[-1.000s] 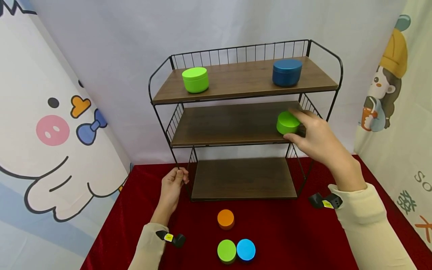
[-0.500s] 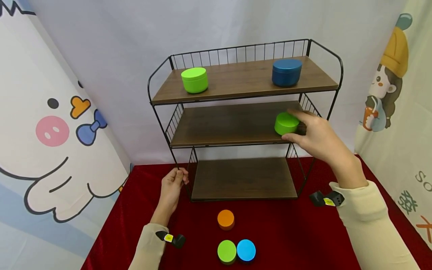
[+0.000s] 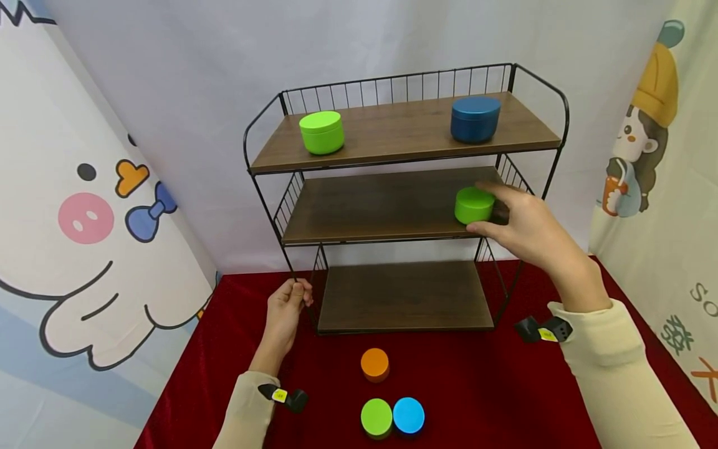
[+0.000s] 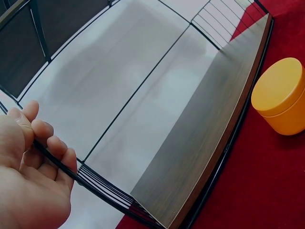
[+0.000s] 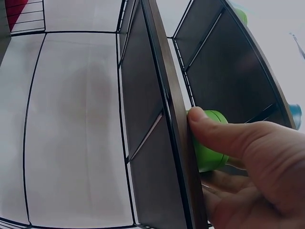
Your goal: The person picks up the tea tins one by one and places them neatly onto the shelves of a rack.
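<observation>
My left hand (image 3: 286, 315) grips the thin black side post of a three-tier shelf rack (image 3: 392, 204) near its lower left. In the left wrist view the fingers (image 4: 59, 150) curl round that black wire (image 4: 97, 183). On the middle shelf, toward the right end, stands a round green lidded tin (image 3: 472, 206). My right hand (image 3: 533, 231) holds it from the right side, thumb at the front and fingers behind. The right wrist view shows the thumb lying along the green tin (image 5: 209, 152) by the shelf's front edge; the other fingers are partly hidden.
The top shelf bears another green tin (image 3: 322, 133) at left and a dark blue oval tin (image 3: 475, 120) at right. On the red cloth (image 3: 477, 386) before the rack stand an orange tin (image 3: 374, 365), a lime-green tin (image 3: 376, 418) and a light blue tin (image 3: 409, 416).
My right hand and the green tin have shifted slightly left along the middle shelf. The left hand keeps its grip on the post. The view itself has drifted a little.
</observation>
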Motion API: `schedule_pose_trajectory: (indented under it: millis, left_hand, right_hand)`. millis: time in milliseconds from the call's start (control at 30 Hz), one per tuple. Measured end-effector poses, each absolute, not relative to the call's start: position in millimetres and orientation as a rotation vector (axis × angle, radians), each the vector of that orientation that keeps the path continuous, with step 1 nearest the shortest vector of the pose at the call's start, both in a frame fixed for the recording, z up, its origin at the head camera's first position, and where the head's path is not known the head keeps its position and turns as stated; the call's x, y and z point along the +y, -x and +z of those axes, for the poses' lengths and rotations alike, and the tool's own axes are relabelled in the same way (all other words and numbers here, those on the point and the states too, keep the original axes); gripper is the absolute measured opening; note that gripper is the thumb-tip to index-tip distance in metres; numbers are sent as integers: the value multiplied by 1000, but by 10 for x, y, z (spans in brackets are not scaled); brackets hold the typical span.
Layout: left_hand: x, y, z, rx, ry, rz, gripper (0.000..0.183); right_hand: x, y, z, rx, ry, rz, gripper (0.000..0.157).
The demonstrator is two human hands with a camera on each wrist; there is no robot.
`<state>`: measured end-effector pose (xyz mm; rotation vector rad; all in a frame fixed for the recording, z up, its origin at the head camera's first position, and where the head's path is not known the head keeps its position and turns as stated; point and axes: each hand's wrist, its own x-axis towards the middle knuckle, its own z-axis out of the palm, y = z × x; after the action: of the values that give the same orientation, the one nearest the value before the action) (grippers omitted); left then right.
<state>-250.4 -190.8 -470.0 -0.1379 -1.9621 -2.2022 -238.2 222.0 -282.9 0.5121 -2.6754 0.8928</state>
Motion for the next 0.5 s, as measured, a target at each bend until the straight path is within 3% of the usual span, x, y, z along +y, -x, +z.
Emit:
schedule_pose_trajectory:
  millis: [500]
  left_hand:
    - [-1907, 2498, -4690, -1979, 127, -2207, 26]
  right_hand:
    - [2122, 2090, -2913, -2441, -558, 947, 78]
